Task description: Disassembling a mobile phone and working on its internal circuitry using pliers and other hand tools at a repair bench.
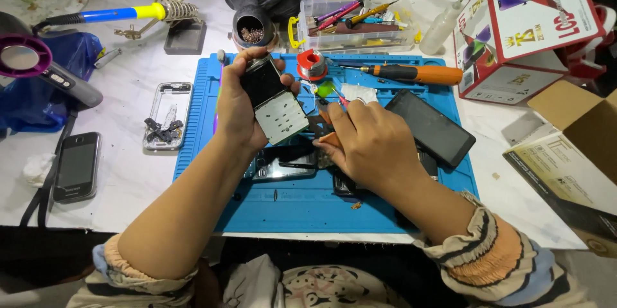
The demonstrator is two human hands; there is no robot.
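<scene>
Work surface: a blue repair mat (pixel 385 208) on a white table (pixel 128 173), seen from the head camera.

Left hand (pixel 236 105): closed around a small opened phone assembly (pixel 273 99), held upright and tilted above the far left part of the mat. The thumb and fingers clamp the long edges; the dark upper panel and the pale keypad board face the camera.

Right hand (pixel 373 144): curled around a slim orange-handled tool (pixel 330 139), whose tip points toward the lower right edge of the assembly. Whether the tip touches the board cannot be told.

Handling assessment: the assembly looks light and thin, stiff along its frame but fragile on its open faces. The exposed board and dark panel would likely mark or crack under pressure, and any ribbon between the two halves may tear if they are twisted apart. The soundest hold appears to be on the side edges, as now, with fingers kept off the board face. The smooth casing may slip, so a firm edge grip seems warranted.

Surroundings: another phone body (pixel 283 165) lies on the mat just below the hands. A black phone (pixel 432 126) lies to the right, an orange screwdriver (pixel 411 74) and a solder reel (pixel 312 63) at the far edge. An emptied phone frame (pixel 167 115) and a small dark phone (pixel 77 165) lie on the table to the left.
</scene>
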